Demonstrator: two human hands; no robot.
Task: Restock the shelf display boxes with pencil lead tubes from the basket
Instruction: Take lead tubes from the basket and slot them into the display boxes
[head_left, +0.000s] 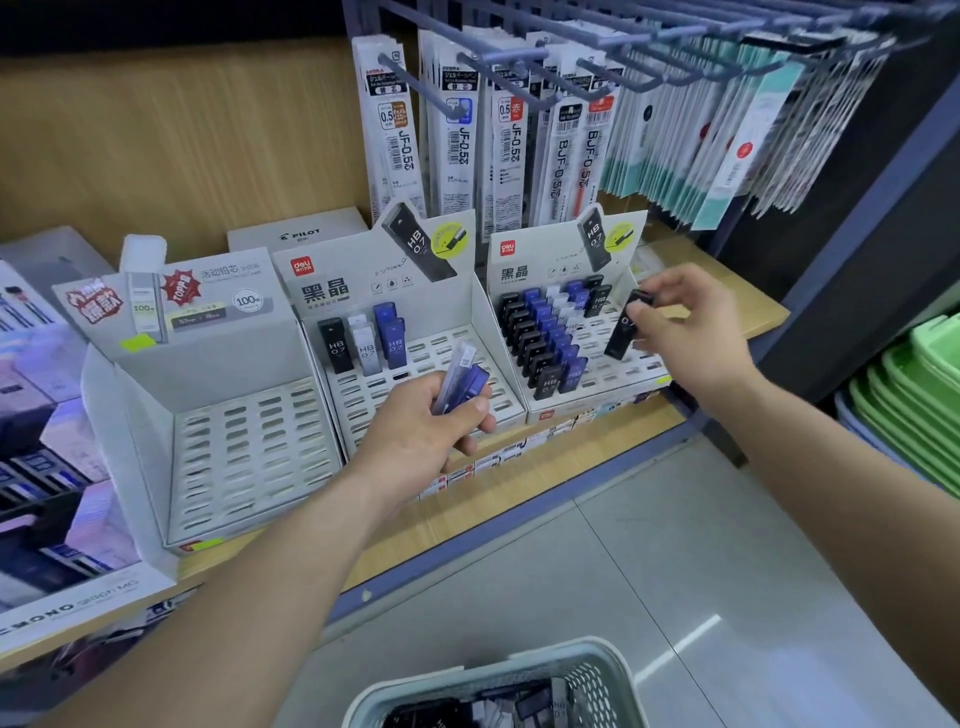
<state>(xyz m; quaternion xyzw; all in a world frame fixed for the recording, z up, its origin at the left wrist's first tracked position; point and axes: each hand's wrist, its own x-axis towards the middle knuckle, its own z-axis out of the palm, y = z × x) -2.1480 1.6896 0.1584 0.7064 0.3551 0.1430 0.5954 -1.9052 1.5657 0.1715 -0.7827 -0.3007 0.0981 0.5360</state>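
Observation:
My left hand (434, 423) grips a small bunch of blue and clear lead tubes (460, 379) over the front of the middle display box (452, 364), which holds only three tubes at its back. Between the fingers of my right hand (685, 327) is pinched a single black lead tube (626, 327), tilted above the right side of the right display box (613, 384). That box carries rows of black, blue and white tubes. The left display box (249, 447) has bare slots. The grey-green basket (498, 691) with loose tubes sits on the floor at the bottom edge.
Refill packs hang on metal hooks (498, 67) above the boxes. The wooden shelf edge (519, 483) runs in front of the boxes. Green trays (914, 405) are stacked at the right. Boxed stationery (47, 415) fills the left side. Grey floor tiles lie below.

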